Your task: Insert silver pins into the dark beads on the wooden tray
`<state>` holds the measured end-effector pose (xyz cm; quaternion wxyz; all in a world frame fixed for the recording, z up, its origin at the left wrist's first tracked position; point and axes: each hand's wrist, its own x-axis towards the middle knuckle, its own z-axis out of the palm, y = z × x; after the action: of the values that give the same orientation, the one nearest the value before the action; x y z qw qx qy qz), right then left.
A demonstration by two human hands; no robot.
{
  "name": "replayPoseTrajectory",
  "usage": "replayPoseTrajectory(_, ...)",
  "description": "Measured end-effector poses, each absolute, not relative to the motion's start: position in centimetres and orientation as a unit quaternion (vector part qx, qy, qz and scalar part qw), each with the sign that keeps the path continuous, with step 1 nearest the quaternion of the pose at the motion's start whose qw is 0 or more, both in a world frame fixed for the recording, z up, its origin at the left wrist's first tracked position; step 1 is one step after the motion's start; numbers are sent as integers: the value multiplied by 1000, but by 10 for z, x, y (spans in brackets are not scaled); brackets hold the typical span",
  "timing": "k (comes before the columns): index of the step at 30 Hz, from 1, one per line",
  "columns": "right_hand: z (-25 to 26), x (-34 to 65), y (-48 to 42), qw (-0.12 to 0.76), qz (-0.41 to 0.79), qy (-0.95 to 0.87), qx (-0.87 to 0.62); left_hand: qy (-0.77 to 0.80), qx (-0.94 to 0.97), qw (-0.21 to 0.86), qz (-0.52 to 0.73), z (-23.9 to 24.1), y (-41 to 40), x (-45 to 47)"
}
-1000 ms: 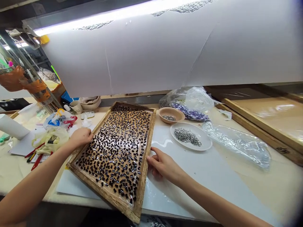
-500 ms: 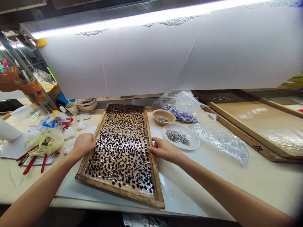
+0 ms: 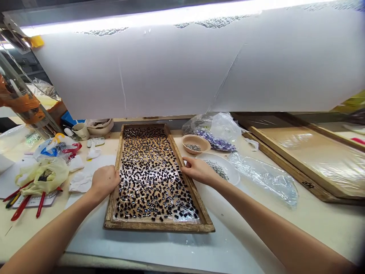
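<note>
On the white sheet point(image 3: 134, 245) across the desk point(image 3: 327, 220), or held just above it (which of the two cannot be told), the wooden frame point(image 3: 159, 227) is placed with a short rail toward the body, its clear film point(image 3: 184, 219) strewn with small black pieces point(image 3: 151, 182). The left rail is gripped by the left hand point(image 3: 107, 180), thumb against the wood, the other fingers largely hidden; the right rail is pinched by the right hand point(image 3: 199, 170) between thumb and forefinger. Both rails are best kept at one height, since whether the pieces are fixed or loose cannot be judged by eye. Pressure is best put on the wood alone, with the film left untouched, and any turn is best made slowly, by both hands together. More care is called for on the right, where the white plate point(image 3: 235, 175) is overlapped in view by the right hand and the tan bowl point(image 3: 203, 140) is set just behind; neither should be nudged.
</note>
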<state>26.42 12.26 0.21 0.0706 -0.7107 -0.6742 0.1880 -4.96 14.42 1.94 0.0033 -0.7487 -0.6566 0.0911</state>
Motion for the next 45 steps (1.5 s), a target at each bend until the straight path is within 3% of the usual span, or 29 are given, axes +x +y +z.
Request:
replayPoseTrajectory(17,-10,254,120,29,87,-671,-736,-635,-770,5,57,13,161,-56)
replayPoseTrajectory(30,-22,265,113,91,50,-692,-715,-613,-790,6,13,-5,166,-66)
replayPoseTrajectory(35,-15,277,108,163,-23,-695,-700,-565,-818,105,-33,-14,164,-72)
replayPoseTrajectory(39,-9,279,106,165,-78,-733,-656,-522,-832,176,-62,-15,163,-74)
replayPoseTrajectory(45,-5,268,130,227,-7,-745,-627,-492,-831,237,-107,-10,161,-74)
